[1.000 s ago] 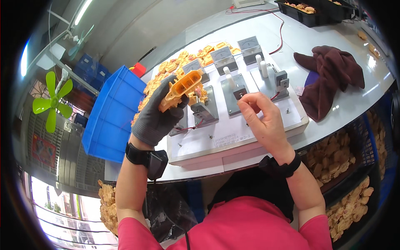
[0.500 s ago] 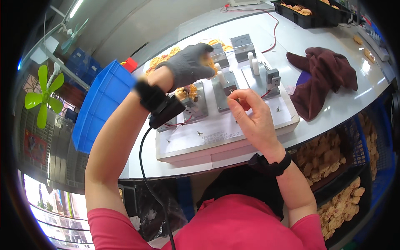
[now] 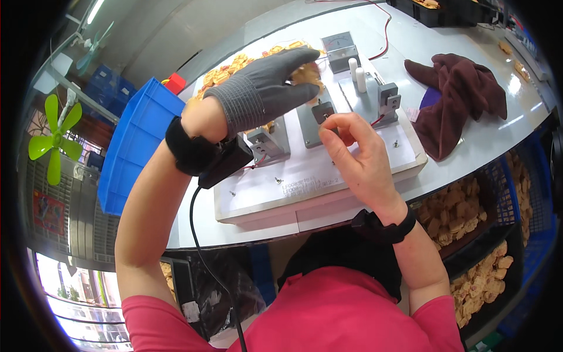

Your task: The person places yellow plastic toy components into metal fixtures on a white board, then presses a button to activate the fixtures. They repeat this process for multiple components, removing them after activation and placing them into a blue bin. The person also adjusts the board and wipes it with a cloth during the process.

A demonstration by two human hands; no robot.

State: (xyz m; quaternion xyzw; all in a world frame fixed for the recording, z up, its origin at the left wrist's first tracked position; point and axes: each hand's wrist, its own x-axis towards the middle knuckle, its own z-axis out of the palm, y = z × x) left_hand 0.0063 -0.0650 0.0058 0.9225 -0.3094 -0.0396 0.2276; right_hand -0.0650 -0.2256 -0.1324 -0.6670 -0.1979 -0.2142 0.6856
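My left hand [image 3: 258,85], in a grey knit glove, is over the middle of a white board [image 3: 352,202]. Between its thumb and fingers is a blurred yellow-brown piece [image 3: 306,74], whose kind I cannot make out. The bare right hand [image 3: 366,155] has thumb and index finger pinched at a small grey block [image 3: 322,110] on the middle test fixture [image 3: 309,130]. What those fingertips hold, if anything, is hidden. To the right stands another fixture with two white posts [image 3: 360,80] and a grey clamp block [image 3: 388,98]. A left fixture [image 3: 267,145] is partly covered by my left arm.
Many yellow pieces [image 3: 226,69] lie behind my left hand. A grey meter box [image 3: 340,51] stands at the board's back. A brown cloth [image 3: 460,97] rests on the right, a blue bin [image 3: 138,144] on the left. Crates of tan pieces [image 3: 484,281] sit below the table.
My left hand has risen toward me with the yellow-brown piece and now hides the middle fixture's white post and the second meter. The right hand stays pinched at the block.
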